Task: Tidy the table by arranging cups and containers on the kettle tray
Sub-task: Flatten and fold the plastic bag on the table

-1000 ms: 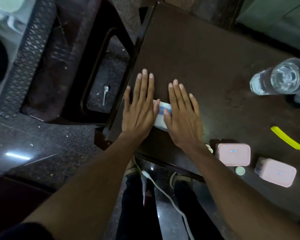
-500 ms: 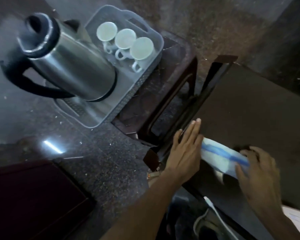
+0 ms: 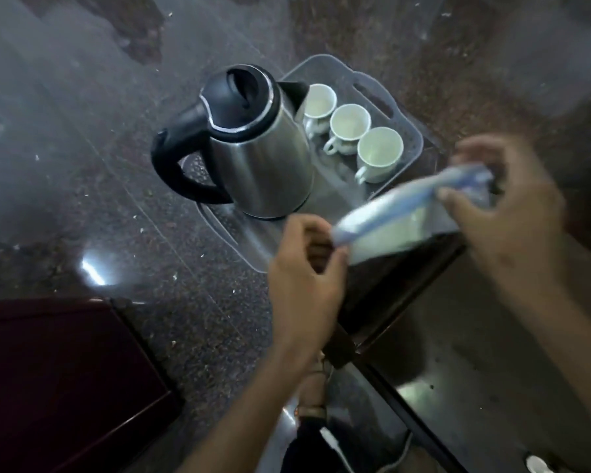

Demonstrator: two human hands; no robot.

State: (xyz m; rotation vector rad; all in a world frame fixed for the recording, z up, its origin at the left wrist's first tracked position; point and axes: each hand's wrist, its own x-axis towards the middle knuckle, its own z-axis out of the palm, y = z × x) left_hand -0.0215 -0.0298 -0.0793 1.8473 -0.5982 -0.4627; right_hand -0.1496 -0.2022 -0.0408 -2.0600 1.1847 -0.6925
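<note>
A steel kettle (image 3: 256, 155) with a black lid and handle stands on a clear plastic tray (image 3: 372, 93). Three white cups (image 3: 350, 122) sit in a row on the tray beside the kettle. Both my hands hold a white packet with a blue stripe (image 3: 400, 216) in the air over the tray's near edge. My left hand (image 3: 304, 278) pinches its lower left end, and my right hand (image 3: 502, 206) grips its upper right end. The packet is blurred.
The tray rests on a dark stool next to the brown table (image 3: 492, 353), whose corner lies under my arms. Dark speckled floor (image 3: 116, 199) surrounds the stool. A maroon surface (image 3: 55, 377) fills the lower left. A white cable (image 3: 335, 445) hangs below the table edge.
The packet was lying on the table under my flat hands. Both hands have taken hold of it and lifted it left over the tray. My view has swung to the kettle.
</note>
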